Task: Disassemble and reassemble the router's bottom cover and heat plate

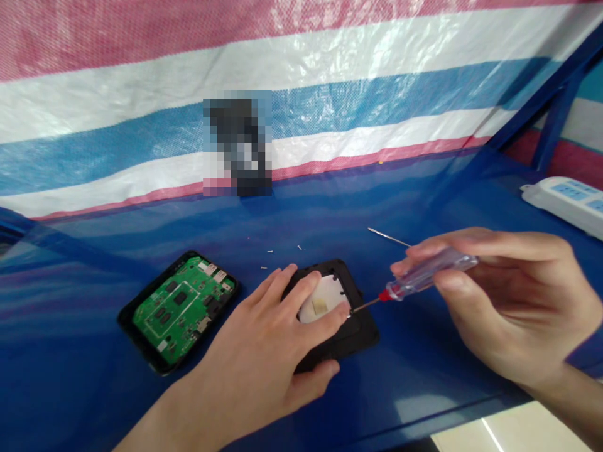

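Lying open and spread across the black housing (365,328), left hand (273,333) is the nearer one. Right hand (513,295), right of housing, grips the clear-handled screwdriver (417,275); shaft slants down-left, tip by the white plate's (333,290) right edge. Contact unclear. Housing's long axis: can't tell, partly covered. Screws (270,252) beyond housing, green circuit board (179,307) left.

Your left hand (277,339) is lying on the cover (365,326); to its right, your right hand (513,301) is holding the screwdriver (426,274). Left of the cover, the circuit board (176,307) is sitting; behind the cover, screws (270,252) are lying; behind-right, a rod (389,236); far right, the power strip (565,199).
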`<state>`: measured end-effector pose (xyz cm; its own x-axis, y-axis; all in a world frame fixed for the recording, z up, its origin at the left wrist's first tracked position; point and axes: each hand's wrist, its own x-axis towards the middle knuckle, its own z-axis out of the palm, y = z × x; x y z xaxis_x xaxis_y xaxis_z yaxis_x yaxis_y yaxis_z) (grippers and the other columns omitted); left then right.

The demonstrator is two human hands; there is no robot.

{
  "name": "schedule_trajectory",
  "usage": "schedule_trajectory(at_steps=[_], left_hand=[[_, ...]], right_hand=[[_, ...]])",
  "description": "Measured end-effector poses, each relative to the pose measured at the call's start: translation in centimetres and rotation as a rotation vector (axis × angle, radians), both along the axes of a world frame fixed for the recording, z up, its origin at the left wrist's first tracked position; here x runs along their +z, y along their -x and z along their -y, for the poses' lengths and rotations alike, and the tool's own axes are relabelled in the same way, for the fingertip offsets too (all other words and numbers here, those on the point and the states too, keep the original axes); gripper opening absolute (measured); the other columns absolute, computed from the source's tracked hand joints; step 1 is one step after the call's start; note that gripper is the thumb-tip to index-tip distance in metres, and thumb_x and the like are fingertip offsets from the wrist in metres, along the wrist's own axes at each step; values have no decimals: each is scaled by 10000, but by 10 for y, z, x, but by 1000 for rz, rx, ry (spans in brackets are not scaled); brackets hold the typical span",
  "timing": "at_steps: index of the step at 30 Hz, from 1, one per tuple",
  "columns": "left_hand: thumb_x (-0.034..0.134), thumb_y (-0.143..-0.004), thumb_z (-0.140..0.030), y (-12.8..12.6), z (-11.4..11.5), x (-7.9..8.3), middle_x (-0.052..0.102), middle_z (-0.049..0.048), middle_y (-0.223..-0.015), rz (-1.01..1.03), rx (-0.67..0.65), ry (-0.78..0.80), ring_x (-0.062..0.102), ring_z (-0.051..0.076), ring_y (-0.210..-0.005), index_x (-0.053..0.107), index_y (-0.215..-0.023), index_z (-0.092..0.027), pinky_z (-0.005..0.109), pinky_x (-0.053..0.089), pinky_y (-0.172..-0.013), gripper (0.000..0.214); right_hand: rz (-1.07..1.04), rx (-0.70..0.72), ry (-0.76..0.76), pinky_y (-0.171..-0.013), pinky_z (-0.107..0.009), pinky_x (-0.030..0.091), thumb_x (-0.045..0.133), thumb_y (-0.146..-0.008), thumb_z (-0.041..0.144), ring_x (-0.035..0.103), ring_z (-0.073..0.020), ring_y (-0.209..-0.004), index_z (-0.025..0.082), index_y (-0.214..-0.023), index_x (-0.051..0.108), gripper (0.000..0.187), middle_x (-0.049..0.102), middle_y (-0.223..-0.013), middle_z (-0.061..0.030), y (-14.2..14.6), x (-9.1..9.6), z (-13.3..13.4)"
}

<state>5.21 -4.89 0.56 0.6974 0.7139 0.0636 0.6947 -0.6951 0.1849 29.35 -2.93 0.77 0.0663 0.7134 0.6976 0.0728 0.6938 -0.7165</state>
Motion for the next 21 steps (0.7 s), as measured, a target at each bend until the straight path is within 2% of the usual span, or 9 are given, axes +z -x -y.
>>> schedule_trajectory(at_steps=[5, 9, 13, 17, 19, 21], left_hand=[[649, -923, -464, 0, 0, 0, 506, 100, -1488, -7, 3, 7, 465, 433, -1380, 532, -1392, -367, 614, 489, -1057, 493], [655, -922, -459, 0, 0, 1, 507, 104, -1492, -4, 6, 10, 461, 436, -1384, 533, -1394, -369, 616, 492, -1052, 496], [665, -914, -463, 1, 0, 1, 495, 106, -1507, -6, 11, 26, 441, 440, -1399, 530, -1403, -373, 622, 476, -1067, 515], [663, -915, -477, 2, -1, -1, 486, 107, -1517, 0, 12, 44, 434, 438, -1405, 529, -1409, -377, 628, 461, -1079, 522], [677, -906, -472, 3, -1, -1, 485, 103, -1518, 9, 19, 52, 428, 433, -1409, 532, -1406, -376, 624, 456, -1085, 530], [700, -891, -458, 3, -2, -1, 484, 95, -1519, 17, 24, 60, 426, 420, -1411, 535, -1403, -374, 615, 451, -1093, 544]], right_hand=[[9, -14, -13, -585, -329, 695, 755, -683, -40, 776, -205, -706, 265, -999, 744, 439, 798, -880, -5, 0, 2, -2], [81, 12, -48, -574, -342, 700, 742, -705, -25, 778, -213, -692, 284, -1009, 750, 433, 806, -862, -17, -5, 8, 2], [299, 96, -74, -627, -305, 705, 723, -672, -67, 796, -217, -722, 311, -1102, 749, 572, 817, -975, -25, -14, 14, 11], [323, 111, -85, -653, -267, 697, 697, -640, -87, 798, -210, -736, 340, -1142, 742, 660, 809, -1015, 15, -18, 16, 14], [329, 120, -79, -655, -278, 696, 693, -651, -83, 798, -216, -737, 352, -1140, 742, 656, 804, -1026, 18, -17, 18, 14], [309, 124, -41, -620, -283, 692, 725, -661, -49, 793, -227, -681, 346, -1051, 776, 557, 812, -974, 4, -13, 21, 13]])
